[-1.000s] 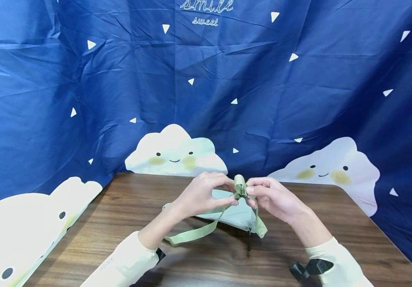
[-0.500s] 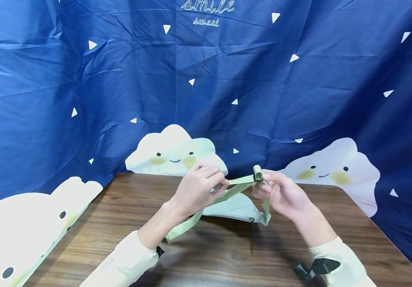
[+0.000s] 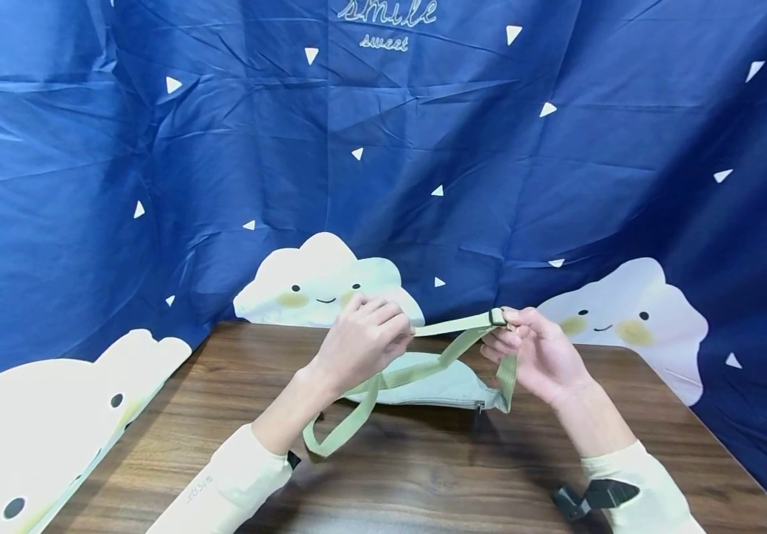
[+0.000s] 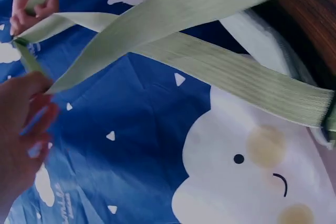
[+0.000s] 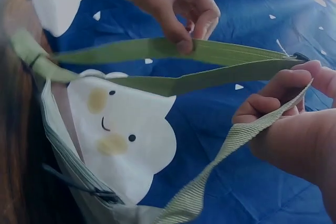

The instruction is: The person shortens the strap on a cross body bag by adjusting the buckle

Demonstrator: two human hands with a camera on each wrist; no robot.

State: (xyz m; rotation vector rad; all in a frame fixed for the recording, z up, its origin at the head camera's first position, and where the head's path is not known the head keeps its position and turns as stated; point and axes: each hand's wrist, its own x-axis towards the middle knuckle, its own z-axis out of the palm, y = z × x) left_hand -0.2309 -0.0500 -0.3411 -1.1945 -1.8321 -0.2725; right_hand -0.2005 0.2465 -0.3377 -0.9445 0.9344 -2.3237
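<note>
A pale mint waist bag (image 3: 423, 382) with a dark zipper pull (image 5: 107, 196) lies on the table, its light green webbing strap (image 3: 453, 324) lifted above it. My left hand (image 3: 368, 343) pinches the strap between thumb and fingers, left of the bag. Up at the right, my right hand (image 3: 540, 348) holds the strap beside its small black slider buckle (image 3: 498, 317). Between both hands one strap length runs nearly straight, while another droops below it. A loose strap loop (image 3: 337, 437) hangs under my left wrist. In the left wrist view the left hand (image 4: 23, 124) is partly cut off.
The brown wooden table (image 3: 397, 482) carries the bag near its back edge. Behind it hangs a blue cloth (image 3: 383, 148) printed with white clouds and triangles. A black wrist device (image 3: 597, 497) sits on the right sleeve.
Both hands started close together at the buckle. My left hand has drawn away left along the strap, my right hand has moved right and up, and the loop at the buckle has shrunk.
</note>
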